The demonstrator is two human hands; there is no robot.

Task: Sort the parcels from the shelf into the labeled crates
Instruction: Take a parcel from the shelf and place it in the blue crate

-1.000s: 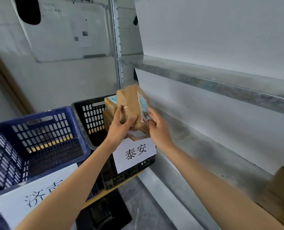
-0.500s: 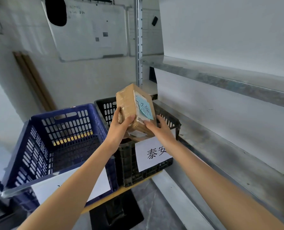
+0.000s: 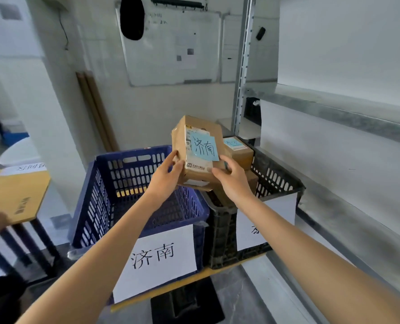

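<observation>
At nine o'clock in the view stands a wooden bench (image 3: 19, 195) with a sheet of paper on it. Next comes the blue crate (image 3: 133, 164), whose front label (image 3: 157, 260) reads 济南.

The left hand (image 3: 168, 174) has its grip closed on the parcel's lower left edge, thumb on the front face and fingers behind. The parcel (image 3: 201, 169) is held upright in the air, above the line where the two crates meet. Its blue note (image 3: 205, 147) also reads 济南, so I judge the blue crate, at seven o'clock from the parcel, to be its home. The right hand (image 3: 231, 181) grips the lower right corner, thumb in front.

At four o'clock from the parcel sits the black crate (image 3: 276, 181), already holding another parcel (image 3: 238, 150); its label (image 3: 278, 211) is partly hidden by the arm. The metal shelf (image 3: 334, 206) runs along three o'clock.

The chief risk is release from here: the parcel could fall into the black crate or strike a rim and tip out. Both grips sit low, so the top could also topple forward.
</observation>
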